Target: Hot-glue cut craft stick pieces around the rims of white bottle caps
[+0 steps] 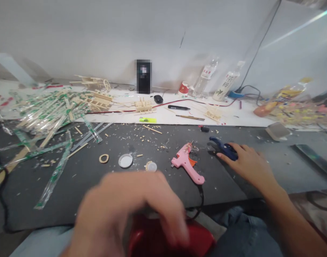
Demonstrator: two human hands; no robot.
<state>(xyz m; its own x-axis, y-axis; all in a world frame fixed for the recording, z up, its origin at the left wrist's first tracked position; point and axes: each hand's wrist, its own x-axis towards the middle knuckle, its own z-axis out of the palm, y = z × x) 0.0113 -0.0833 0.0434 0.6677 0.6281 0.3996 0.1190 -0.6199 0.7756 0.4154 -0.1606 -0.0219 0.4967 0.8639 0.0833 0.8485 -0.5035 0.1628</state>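
My left hand is close to the camera over the table's near edge, smeared by motion. Its fingers bend downward, and I cannot make out anything in them. My right hand rests on the table at the right, fingers around a dark blue hand tool that looks like pliers. Between the hands lies a pink hot glue gun with an orange trigger. Beyond my left hand are a white round lid, a wooden ring and a small round piece with a pale disc.
Green-printed plastic wrappers with sticks pile up at the left. Small wooden cart models, a black marker, a phone and bottles stand or lie along the back. A grey box is at the right. Wood scraps litter the dark tabletop.
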